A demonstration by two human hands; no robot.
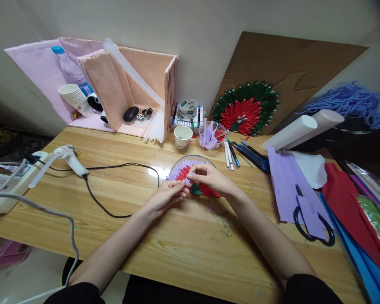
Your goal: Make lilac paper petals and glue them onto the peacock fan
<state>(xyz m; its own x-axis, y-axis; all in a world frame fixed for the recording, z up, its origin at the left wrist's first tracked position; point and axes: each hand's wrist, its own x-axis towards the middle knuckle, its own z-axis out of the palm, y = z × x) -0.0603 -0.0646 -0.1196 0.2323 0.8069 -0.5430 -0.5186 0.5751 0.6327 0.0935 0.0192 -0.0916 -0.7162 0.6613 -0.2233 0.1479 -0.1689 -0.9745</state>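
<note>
A round craft piece (181, 169) of lilac and red paper petals lies on a clear disc at the middle of the wooden table (164, 236). My left hand (167, 195) pinches a small lilac paper strip at the piece's near edge. My right hand (209, 176) rests over the red petals, its fingertips closed on the same strip beside the left fingers. A dark green bit (195, 190) lies just under the right hand.
A glue gun (70, 158) with black cord lies at left. A paper cup (183, 136), a bowl of lilac strips (211, 135), pens (230, 154), scissors (313, 226) on lilac paper, coloured sheets (361, 211) and a finished green-red fan (245, 109) surround the piece.
</note>
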